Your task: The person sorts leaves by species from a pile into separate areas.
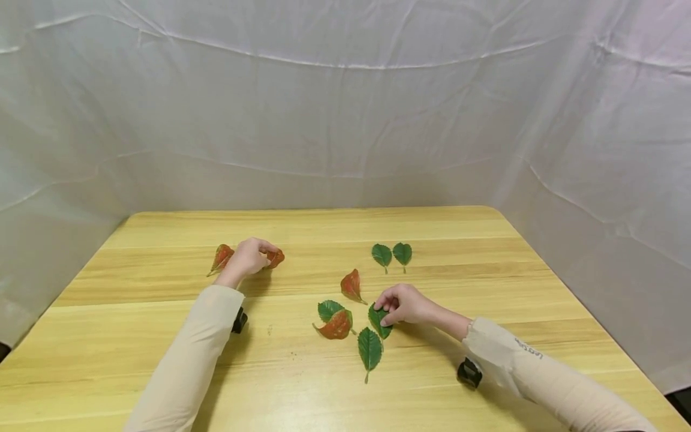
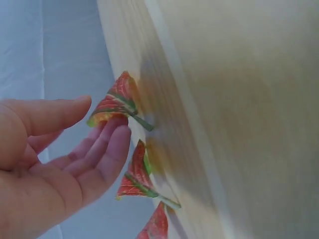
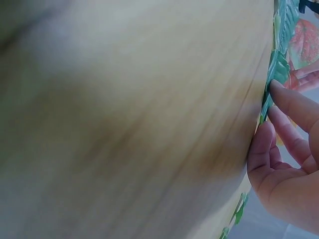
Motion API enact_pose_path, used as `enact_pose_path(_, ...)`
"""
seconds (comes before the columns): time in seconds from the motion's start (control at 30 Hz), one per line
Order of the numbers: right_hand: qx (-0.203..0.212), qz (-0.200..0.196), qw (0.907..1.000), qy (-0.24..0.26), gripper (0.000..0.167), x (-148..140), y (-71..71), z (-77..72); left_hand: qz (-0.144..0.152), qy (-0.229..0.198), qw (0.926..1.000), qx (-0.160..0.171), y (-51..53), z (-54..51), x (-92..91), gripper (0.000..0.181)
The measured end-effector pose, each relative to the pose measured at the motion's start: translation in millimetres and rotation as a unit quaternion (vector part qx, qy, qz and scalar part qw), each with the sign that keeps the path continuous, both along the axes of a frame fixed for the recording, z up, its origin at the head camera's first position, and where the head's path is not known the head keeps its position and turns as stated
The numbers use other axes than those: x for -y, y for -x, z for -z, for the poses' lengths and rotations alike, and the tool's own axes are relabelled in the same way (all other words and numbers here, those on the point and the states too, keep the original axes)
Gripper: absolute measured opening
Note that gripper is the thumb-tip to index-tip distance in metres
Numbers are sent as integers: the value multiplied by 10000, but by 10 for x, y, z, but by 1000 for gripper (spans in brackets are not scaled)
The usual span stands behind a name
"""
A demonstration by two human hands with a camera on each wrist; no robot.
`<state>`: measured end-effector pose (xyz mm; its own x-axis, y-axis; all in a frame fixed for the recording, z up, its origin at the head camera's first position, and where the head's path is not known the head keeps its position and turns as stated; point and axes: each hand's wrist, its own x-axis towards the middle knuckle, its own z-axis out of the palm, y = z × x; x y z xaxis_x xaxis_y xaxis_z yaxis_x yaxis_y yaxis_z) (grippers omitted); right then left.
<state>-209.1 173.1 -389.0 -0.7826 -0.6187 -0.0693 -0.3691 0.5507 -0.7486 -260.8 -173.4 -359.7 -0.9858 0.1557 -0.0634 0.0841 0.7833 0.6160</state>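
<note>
In the head view my left hand [image 1: 248, 259] is at the back left, its fingers at a red leaf [image 1: 275, 258]. The left wrist view shows that leaf [image 2: 115, 102] against the fingers, with the thumb straight and apart from it. Beside it lies another red leaf [image 2: 137, 174], hidden by the hand in the head view. Near the middle of the table, my right hand [image 1: 408, 305] pinches the edge of a green leaf [image 1: 379, 324] between thumb and fingers; the leaf [image 3: 278, 67] lies low at the tabletop.
A further red leaf [image 1: 222, 257] lies left of my left hand. Two green leaves [image 1: 382, 254] lie side by side at the back. Near my right hand are a red leaf [image 1: 352, 284], a curled red leaf [image 1: 337, 326] over a green one [image 1: 328, 309], and another green leaf [image 1: 369, 348].
</note>
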Motion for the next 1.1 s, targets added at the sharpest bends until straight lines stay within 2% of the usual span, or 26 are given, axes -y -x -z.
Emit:
enact_pose_path(0.17,14,-5,10000,45,20,-1,5,-10,-237,0,9993,-294,-55,-52,-5,26)
enact_pose_path(0.3,-23,-37,10000,39,20,-5,9,-9,-277,-40,9980,-567,-76,-81,-27,22)
enact_pose_path(0.43,-40,-48,10000,29,20,-10,11,-3,-173,-120,9970,-746,-88,-93,-85,19)
enact_pose_path(0.6,-36,-29,10000,28,20,-14,13,-1,137,-192,9949,-984,-105,-79,-173,16)
enact_pose_path(0.73,-30,-12,10000,44,20,-15,16,3,270,-309,9947,-945,-137,-53,-225,16)
enact_pose_path(0.83,-3,0,10000,57,20,-16,15,6,308,-379,9957,-791,-168,-36,-258,17)
enact_pose_path(1.1,-41,-3,10000,25,20,-21,8,0,710,-579,9947,-470,-229,-32,-372,19)
